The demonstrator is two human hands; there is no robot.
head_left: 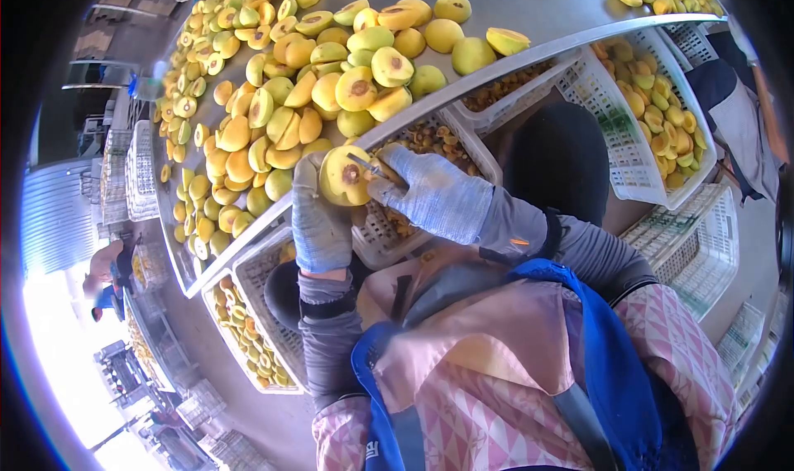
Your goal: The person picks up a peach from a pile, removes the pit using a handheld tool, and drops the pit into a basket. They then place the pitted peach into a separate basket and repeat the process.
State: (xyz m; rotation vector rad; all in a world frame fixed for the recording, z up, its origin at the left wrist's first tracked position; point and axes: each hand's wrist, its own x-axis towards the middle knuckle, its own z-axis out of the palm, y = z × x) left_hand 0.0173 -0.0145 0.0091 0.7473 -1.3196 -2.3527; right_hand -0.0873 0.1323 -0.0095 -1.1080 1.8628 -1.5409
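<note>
My left hand, in a blue-grey knit glove, is closed around a yellow peach half with its cut face and brown pit area turned up. My right hand, gloved alike, grips a small pitting knife; its thin metal blade lies over the brown centre of the peach. The fingers hide its handle. Both hands are just over the near rim of the metal table. Beyond them is a heap of peach halves, some cut side up.
Below the rim, a white crate holds brown pits and scraps. Crates of peach halves stand at lower left and right. Stacked crates are on the floor at right. Another person is at far left.
</note>
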